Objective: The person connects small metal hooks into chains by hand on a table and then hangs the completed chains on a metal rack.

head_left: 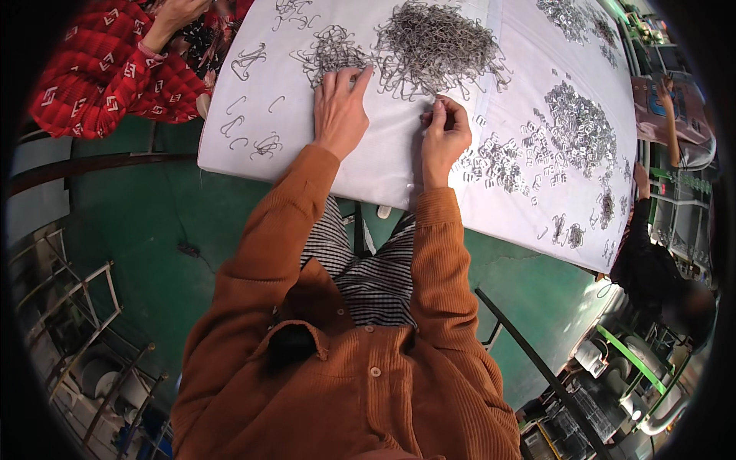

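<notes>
Pinched between my right hand's [443, 134] thumb and fingertips is one small wire hook (too tiny to make out well), held just above the white counter [383, 169] at the centre of the frame. That grip is clenched on the hook. My left hand [339, 107] lies flat and released, fingers spread, its tips touching the lower edge of the small tangle [331, 52] of hooks up top, left of centre.

The big heap [433, 42] sits just above my right hand, near the top middle. What could go wrong, as I judge it: these hooks snag on each other, so drawing one free may drag a whole clump along and scatter it; a loose pinch could also let the hook drop and slip off the near edge onto the green floor [153, 230].

Around me: single hooks [249, 61] lie loose at the upper left, and piles of small clips [579, 123] spread over the right side. A person in a red sleeve [115, 69] works at the upper left corner, another person's arm [671, 115] at the right edge. Nothing blocks my reach but the tangles themselves.
</notes>
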The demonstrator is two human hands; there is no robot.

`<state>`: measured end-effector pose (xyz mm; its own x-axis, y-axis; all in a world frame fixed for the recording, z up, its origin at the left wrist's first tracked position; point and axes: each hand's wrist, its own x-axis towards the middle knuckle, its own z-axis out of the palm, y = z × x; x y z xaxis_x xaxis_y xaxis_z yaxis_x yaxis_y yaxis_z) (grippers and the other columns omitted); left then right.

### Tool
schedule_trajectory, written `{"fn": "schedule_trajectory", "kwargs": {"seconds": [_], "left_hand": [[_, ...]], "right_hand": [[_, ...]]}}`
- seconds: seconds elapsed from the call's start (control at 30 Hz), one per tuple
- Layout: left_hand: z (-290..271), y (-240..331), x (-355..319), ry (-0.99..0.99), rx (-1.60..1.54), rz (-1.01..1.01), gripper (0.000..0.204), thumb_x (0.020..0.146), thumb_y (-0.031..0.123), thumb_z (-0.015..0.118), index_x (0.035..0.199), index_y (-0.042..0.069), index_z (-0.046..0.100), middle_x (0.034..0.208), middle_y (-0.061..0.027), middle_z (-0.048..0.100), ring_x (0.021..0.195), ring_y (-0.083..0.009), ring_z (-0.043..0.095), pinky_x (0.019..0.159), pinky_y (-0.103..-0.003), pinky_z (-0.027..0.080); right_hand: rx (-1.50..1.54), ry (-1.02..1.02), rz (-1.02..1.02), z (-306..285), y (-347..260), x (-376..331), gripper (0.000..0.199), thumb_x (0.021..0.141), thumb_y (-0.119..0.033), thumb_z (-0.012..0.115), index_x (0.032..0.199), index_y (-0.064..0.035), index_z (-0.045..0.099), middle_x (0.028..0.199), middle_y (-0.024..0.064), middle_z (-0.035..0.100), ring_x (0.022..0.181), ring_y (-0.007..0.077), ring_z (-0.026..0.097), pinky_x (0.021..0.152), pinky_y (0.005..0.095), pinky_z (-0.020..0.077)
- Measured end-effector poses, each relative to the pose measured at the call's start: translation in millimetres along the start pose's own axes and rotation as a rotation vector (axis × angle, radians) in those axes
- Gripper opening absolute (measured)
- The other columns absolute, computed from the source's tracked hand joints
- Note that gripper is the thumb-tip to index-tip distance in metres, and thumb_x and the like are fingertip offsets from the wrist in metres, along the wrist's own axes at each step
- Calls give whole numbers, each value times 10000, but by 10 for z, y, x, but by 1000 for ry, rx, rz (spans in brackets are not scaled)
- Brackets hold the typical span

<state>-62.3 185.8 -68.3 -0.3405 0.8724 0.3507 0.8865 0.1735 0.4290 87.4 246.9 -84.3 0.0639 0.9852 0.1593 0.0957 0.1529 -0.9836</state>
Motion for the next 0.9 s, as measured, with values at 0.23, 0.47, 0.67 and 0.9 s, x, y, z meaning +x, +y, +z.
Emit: {"fn": "schedule_trajectory", "kwargs": {"seconds": [0.23, 0.47, 0.67, 0.9], "left_hand": [[-46, -141, -36, -22, -159, 117, 417, 748, -93, 512, 1050, 125, 699, 1162, -29, 601, 1086, -257, 507, 951, -403, 405], [-10, -323, 364, 101, 125, 155, 227, 771, 12, 554, 843, 131, 733, 1041, -8, 658, 1013, -226, 547, 877, -417, 397], [-83, -472, 754, 28, 131, 93, 115, 845, 185, 630, 859, 157, 741, 888, 17, 673, 916, -206, 572, 810, -394, 394], [48, -462, 913, -56, 235, 167, 99, 827, 215, 662, 870, 146, 718, 897, 19, 669, 898, -205, 578, 812, -407, 404]], "right_hand": [[-419, -112, -497, 6, -158, -59, 54, 815, -30, 617, 852, -67, 627, 878, 99, 619, 830, 289, 585, 695, 348, 481], [-518, -418, -841, 94, -130, -91, 108, 752, -85, 659, 845, -89, 605, 893, 43, 618, 876, 242, 569, 756, 347, 437], [-492, -268, -787, 105, -123, -80, 93, 756, -69, 679, 812, -79, 605, 826, 36, 606, 809, 230, 568, 679, 342, 441], [-516, -250, -809, 56, -133, -83, 96, 751, -66, 682, 814, -78, 611, 808, 33, 610, 781, 226, 569, 655, 335, 446]]}}
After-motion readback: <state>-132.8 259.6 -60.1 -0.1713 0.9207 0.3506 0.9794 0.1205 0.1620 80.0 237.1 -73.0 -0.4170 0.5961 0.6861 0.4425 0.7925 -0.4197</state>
